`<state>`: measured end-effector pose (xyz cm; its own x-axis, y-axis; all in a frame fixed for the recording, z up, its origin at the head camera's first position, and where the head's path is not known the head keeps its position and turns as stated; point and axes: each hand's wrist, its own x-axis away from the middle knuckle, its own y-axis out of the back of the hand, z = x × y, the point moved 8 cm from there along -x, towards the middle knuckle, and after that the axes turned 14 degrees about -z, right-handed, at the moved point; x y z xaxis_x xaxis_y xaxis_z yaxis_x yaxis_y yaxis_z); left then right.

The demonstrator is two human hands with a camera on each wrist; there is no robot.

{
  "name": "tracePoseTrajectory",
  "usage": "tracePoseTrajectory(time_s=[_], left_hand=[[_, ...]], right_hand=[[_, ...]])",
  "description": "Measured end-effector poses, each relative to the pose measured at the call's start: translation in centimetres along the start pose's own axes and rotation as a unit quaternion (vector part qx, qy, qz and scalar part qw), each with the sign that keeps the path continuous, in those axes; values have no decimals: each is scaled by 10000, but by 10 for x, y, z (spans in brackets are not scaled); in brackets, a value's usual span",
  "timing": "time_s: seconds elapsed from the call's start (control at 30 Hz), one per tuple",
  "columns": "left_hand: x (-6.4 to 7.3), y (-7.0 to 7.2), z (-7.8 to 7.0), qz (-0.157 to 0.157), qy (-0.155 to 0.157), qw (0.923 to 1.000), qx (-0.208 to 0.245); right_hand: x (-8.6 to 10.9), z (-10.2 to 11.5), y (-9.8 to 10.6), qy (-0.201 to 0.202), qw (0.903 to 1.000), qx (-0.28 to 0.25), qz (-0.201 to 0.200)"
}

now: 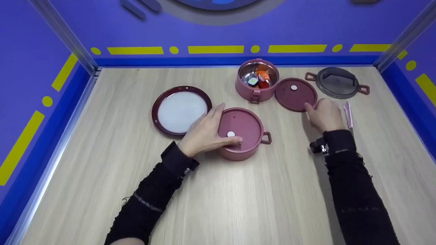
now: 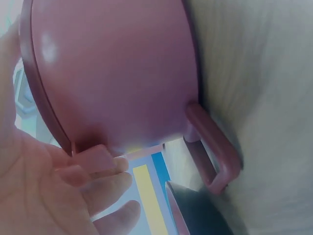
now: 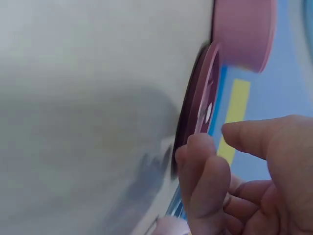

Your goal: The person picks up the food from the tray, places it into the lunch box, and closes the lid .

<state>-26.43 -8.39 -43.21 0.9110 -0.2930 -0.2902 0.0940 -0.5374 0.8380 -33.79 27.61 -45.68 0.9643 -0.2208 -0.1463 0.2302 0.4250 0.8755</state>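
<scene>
My left hand grips the left side of a pink lidded pot, thumb across its lid and fingers along the far side. In the left wrist view, fingers curl by a small clasp on the pot, and a loop handle sticks out low down. Over at the right, my right hand is at the near right edge of a dark red round lid lying on the table. The right wrist view shows its fingertips right at that lid's rim, with the thumb apart from the index finger.
Behind stands an uncovered pink pot with toy sushi inside. A dark-rimmed white plate lies left. Back right are a grey transparent lid with brown handles and a pale pink-handled utensil. Blue walls border the table.
</scene>
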Motion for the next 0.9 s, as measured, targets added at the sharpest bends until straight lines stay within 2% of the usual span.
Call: tracePoseTrajectory(time_s=[0.17,0.3,0.63,0.9], left_hand=[[0,4,1,-61,126,9998,138],[-1,5,2,-84,168,9997,176],[-3,9,6,-90,326,9989,333],[-5,10,8,-104,490,9977,452]], right_hand=[[-12,-6,-7,-63,9986,231,481],[-19,-8,-13,-184,9973,274,651],[-31,-9,-13,-258,9975,585,299],[-31,-21,-4,-975,9952,17,88]])
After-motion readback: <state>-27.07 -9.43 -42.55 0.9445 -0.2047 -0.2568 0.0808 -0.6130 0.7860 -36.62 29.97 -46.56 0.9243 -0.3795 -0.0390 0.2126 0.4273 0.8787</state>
